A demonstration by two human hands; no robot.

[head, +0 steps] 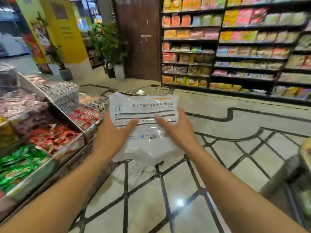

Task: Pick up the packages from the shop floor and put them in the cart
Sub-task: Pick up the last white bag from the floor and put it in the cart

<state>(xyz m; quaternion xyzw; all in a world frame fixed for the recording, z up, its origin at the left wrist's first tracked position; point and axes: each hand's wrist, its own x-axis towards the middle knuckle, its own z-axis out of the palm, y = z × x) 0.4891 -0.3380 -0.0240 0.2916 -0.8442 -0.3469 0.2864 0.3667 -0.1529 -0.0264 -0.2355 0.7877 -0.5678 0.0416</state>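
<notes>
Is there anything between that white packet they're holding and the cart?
Nothing visible. Both hands, left and right, hold the white package up over the wire cart, whose far rim shows just beyond it. The package itself hides most of the basket.

The floor [252, 153] is glossy pale tile crossed by a dark inlaid lattice and curving border lines, with a ceiling light mirrored as a bright spot low in the middle. Along the right stand tall dark shelves [244, 56] packed with blurred, colourful snack bags, and on the left sloping display bins [55, 130] hold red, green and pink wrapped sweets. Further back rise a dark wooden door [139, 39] and a yellow pillar [67, 31], with potted plants [109, 47] between them.
</notes>
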